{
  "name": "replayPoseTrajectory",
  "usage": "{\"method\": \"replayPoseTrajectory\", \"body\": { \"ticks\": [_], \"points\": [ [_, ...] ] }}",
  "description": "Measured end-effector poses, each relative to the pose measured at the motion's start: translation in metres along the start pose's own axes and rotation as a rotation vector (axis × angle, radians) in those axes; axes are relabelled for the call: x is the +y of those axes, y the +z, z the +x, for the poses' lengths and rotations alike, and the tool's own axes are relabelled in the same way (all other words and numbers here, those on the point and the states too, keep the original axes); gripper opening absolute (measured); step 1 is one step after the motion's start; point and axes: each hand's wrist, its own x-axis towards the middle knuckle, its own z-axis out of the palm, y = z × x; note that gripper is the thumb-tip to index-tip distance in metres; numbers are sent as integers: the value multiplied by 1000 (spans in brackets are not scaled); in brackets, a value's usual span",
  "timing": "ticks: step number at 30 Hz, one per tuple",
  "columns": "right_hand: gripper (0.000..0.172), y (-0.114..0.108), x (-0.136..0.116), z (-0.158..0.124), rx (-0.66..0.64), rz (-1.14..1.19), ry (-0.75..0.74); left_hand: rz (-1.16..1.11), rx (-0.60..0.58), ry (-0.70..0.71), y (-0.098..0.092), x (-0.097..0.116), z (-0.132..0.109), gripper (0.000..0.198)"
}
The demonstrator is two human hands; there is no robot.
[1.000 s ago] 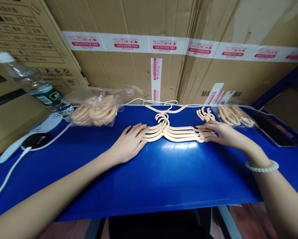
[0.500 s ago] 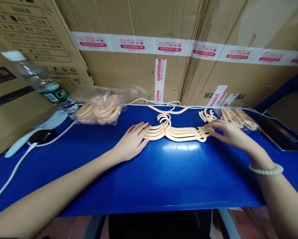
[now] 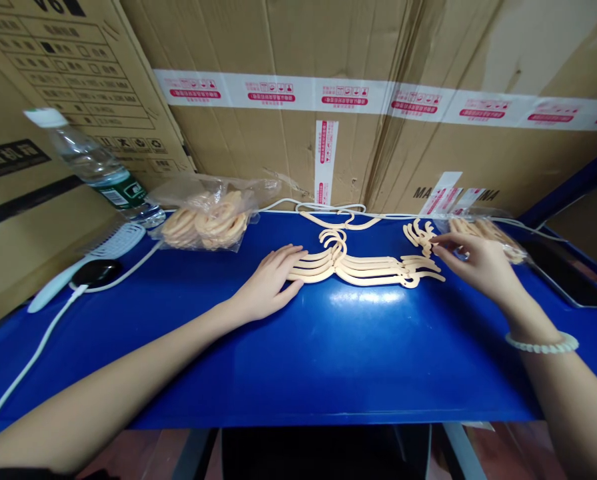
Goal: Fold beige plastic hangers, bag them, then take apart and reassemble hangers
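Observation:
Several beige plastic clothes hangers (image 3: pixel 368 272) lie in an overlapping row on the blue table, their hooks bunched at the middle. My left hand (image 3: pixel 268 280) lies flat over their left ends, fingers stretched out and thumb apart. At their right ends, a few curved beige pieces stick out. Beyond these is a small pile of curved beige pieces (image 3: pixel 417 233). My right hand (image 3: pixel 478 263) is at the near right edge of this pile, thumb and forefinger pinched on one piece. Another beige hanger (image 3: pixel 363 223) lies alone farther back.
Clear bags of beige parts sit at the left (image 3: pixel 218 223) and right (image 3: pixel 483 233). Left of them stand a water bottle (image 3: pixel 103 180), a hairbrush (image 3: pixel 88 260) and a black charger puck (image 3: pixel 96 272) with a white cable. A phone (image 3: pixel 568 273) lies far right. Cardboard boxes (image 3: pixel 278 147) wall the back.
My right hand has left the right ends of the hangers and moved back and right to the pile of curved pieces. My left hand stays on the hangers. The view has shifted slightly.

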Motion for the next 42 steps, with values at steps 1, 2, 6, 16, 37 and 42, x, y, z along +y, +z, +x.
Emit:
{"method": "replayPoseTrajectory", "body": {
  "ticks": [1, 2, 6, 16, 37, 42],
  "points": [
    [38, 0, -1, 0, 20, 1, 9, -7, 4, 1, 0, 0, 0, 48],
    [38, 0, -1, 0, 38, 6, 17, -13, 7, 3, 0, 0, 0, 48],
    [36, -2, -3, 0, 79, 37, 59, -28, 12, 21, -1, 1, 0, 49],
    [42, 7, 2, 2, 155, 44, 101, -15, 13, -3, -7, 7, 1, 49],
    [34, 12, 8, 1, 228, 108, 185, -436, 437, -282, -8, -11, 7, 28],
    [37, 13, 9, 1, 211, 105, 189, -437, 443, -269, -7, -12, 7, 28]
  ]
}}
